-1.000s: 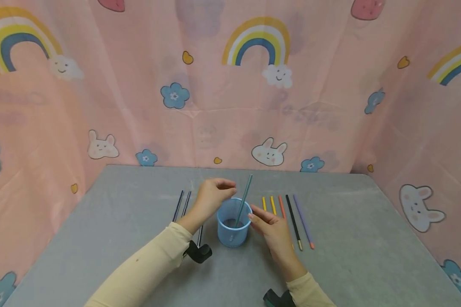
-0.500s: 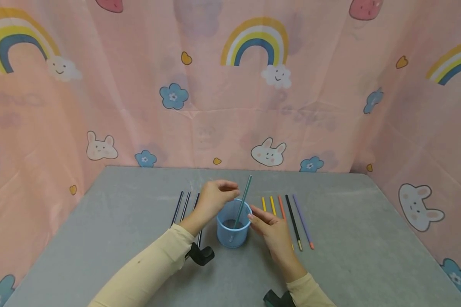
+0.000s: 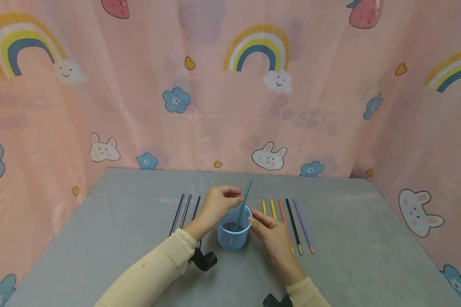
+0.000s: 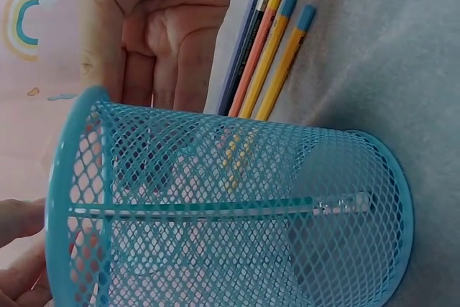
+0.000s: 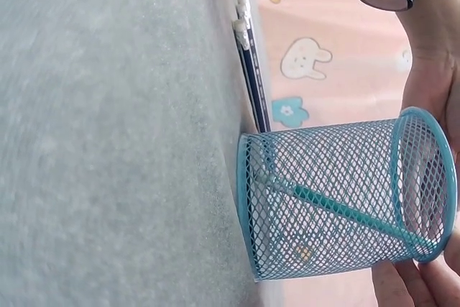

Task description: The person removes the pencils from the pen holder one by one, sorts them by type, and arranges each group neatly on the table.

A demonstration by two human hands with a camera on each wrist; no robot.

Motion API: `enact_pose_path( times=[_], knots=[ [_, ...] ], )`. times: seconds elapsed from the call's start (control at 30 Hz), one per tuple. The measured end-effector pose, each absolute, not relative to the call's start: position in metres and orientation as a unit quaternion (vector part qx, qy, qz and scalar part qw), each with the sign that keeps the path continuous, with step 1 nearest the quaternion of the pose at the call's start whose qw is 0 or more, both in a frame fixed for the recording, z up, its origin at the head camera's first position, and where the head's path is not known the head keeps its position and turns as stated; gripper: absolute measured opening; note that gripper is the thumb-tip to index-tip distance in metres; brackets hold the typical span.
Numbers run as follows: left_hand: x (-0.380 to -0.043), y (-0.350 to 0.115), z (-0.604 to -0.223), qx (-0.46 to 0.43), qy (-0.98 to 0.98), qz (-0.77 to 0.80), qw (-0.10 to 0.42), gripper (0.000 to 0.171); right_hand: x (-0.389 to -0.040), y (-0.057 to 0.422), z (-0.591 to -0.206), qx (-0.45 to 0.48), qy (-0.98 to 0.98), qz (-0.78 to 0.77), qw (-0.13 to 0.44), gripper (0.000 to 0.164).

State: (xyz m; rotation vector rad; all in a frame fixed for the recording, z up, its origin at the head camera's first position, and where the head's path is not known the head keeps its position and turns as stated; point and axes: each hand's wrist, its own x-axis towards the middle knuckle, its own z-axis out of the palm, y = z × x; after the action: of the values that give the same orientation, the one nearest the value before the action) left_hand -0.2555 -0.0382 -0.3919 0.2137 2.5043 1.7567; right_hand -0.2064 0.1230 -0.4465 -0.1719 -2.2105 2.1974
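A blue mesh pencil cup (image 3: 232, 243) stands upright on the table, with one teal pencil (image 3: 247, 187) leaning inside it, its top above the rim. My left hand (image 3: 217, 207) hovers over the cup's left side, with bent fingertips right beside the pencil. They do not cover it in the head view, so no grip on it shows. From the right, my right hand (image 3: 274, 236) holds the cup's rim between thumb and fingers. In the left wrist view the pencil's lower end (image 4: 345, 203) shows through the mesh (image 4: 215, 156).
Several dark pencils (image 3: 185, 211) lie left of the cup, partly behind the left forearm. To the right is a row with yellow, orange (image 3: 286, 224), black (image 3: 293, 226) and purple (image 3: 303, 226) pencils. A pink patterned curtain (image 3: 223, 128) encloses the grey table (image 3: 353, 247).
My left hand has shifted slightly right, closer to the pencil. The right hand keeps its place at the cup's rim. The whole head view has dropped slightly.
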Motion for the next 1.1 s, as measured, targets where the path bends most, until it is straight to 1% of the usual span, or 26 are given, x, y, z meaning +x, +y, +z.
enact_pose_path(
  times=[0.4,0.63,0.77,0.93,1.1],
  knots=[
    [-0.256,-0.029,-0.399,0.073,0.832,0.549,0.028,0.025,-0.205,0.123,-0.448,-0.057,-0.7,0.712,0.007,0.038],
    [-0.258,-0.023,-0.403,0.083,0.841,0.534,0.008,0.024,-0.206,0.124,-0.448,-0.058,-0.698,0.713,0.006,0.037],
    [-0.259,-0.023,-0.405,0.082,0.844,0.53,0.005,0.024,-0.207,0.125,-0.449,-0.059,-0.697,0.715,0.005,0.036],
    [-0.258,-0.026,-0.399,0.063,0.839,0.541,0.007,0.024,-0.207,0.124,-0.45,-0.056,-0.699,0.713,0.007,0.036],
    [-0.256,-0.03,-0.383,0.065,0.827,0.558,0.005,0.025,-0.208,0.125,-0.451,-0.056,-0.7,0.712,0.01,0.036]
  ],
)
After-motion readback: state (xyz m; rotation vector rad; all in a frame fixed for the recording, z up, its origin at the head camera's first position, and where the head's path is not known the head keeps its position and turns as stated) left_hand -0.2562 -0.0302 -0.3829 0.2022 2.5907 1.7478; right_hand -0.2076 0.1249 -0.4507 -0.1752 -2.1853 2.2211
